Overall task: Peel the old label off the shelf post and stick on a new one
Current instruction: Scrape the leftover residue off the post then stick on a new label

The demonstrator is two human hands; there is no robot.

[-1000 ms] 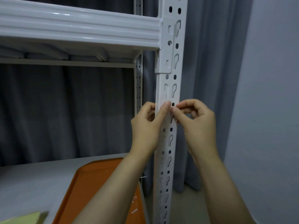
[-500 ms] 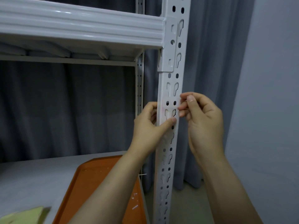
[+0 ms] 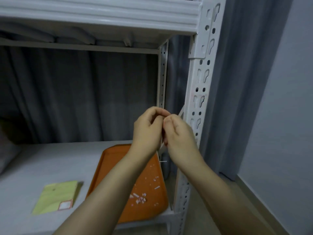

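Gripped narrow, fingertip against fingertip, left hand (image 3: 145, 131) and right hand (image 3: 180, 143) together over the orange tray (image 3: 149, 211); could not tell what, if anything, was pinched. Beyond, up and right, nearer the right hand, found pinkish old-label residue (image 3: 198, 99) on the upright shelf post (image 3: 194, 77).

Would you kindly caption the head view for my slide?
Left hand and right hand meet beside the white shelf post, above an orange tray.

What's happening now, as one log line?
phase: peeling | left hand, right hand: fingertips pinched together beside post | orange tray: label scraps | yellow sheet: new label unused
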